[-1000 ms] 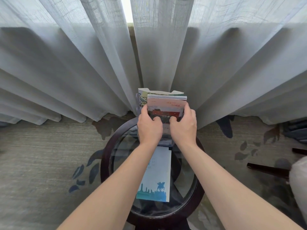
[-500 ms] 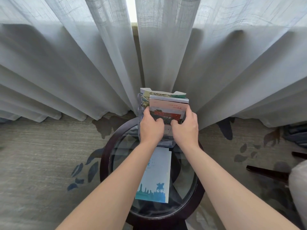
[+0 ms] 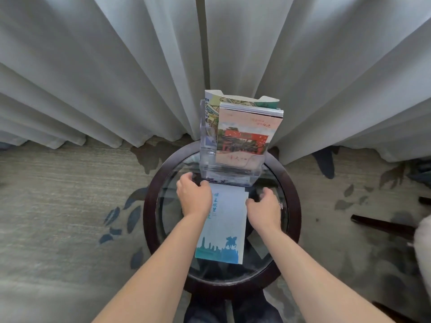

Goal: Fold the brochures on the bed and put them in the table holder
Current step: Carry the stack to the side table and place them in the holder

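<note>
A stack of folded brochures (image 3: 247, 134) stands upright in the clear holder (image 3: 231, 173) at the far edge of the round glass desk (image 3: 289, 183) — red gate picture facing out. One pale blue brochure (image 3: 227, 229) lies flat between both hands. Left hand (image 3: 194, 198) rests at its upper left corner, right hand (image 3: 264, 208) just beside its right edge (fingers loosely curled) — each grip released.

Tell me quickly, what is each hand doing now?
Left hand: fingers curled, holds nothing visible; rests by the blue brochure.
Right hand: fingers loosely curled, holds nothing.
</note>
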